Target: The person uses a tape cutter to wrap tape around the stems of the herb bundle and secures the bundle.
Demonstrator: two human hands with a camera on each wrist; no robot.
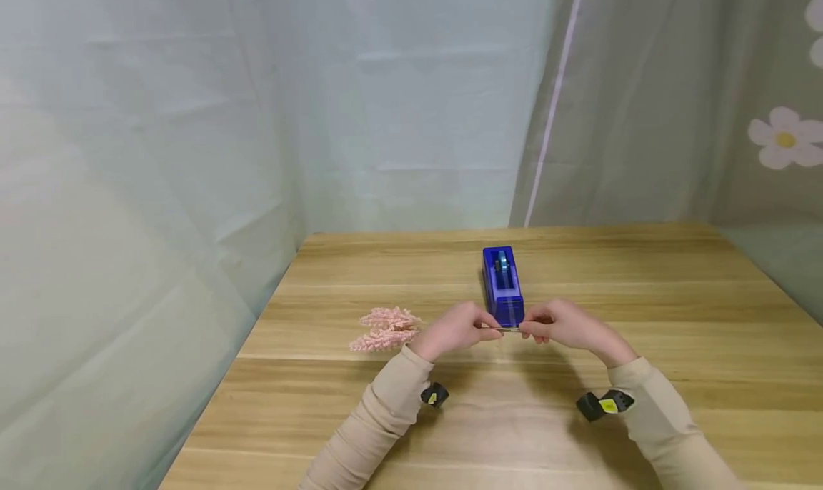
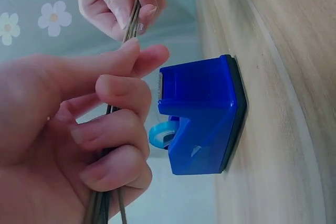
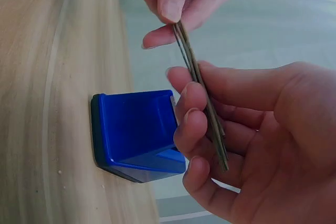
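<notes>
Both hands pinched one thin bundle of stems (image 1: 510, 328) between them: the left hand (image 1: 455, 330) curled round one end, the right hand (image 1: 561, 326) the other, just before one blue tape dispenser (image 1: 502, 284) on the table (image 1: 643, 318). One pink flower sprig (image 1: 384, 328) lay beside the left hand.

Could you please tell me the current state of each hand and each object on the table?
left hand: fingers curled round the stems.
right hand: pinching the same stems.
thin stems: bundled, held between both hands just in front of the dispenser.
blue tape dispenser: standing on the wooden table, tape roll loaded.
pink flower sprigs: lying flat on the table, untouched.
</notes>
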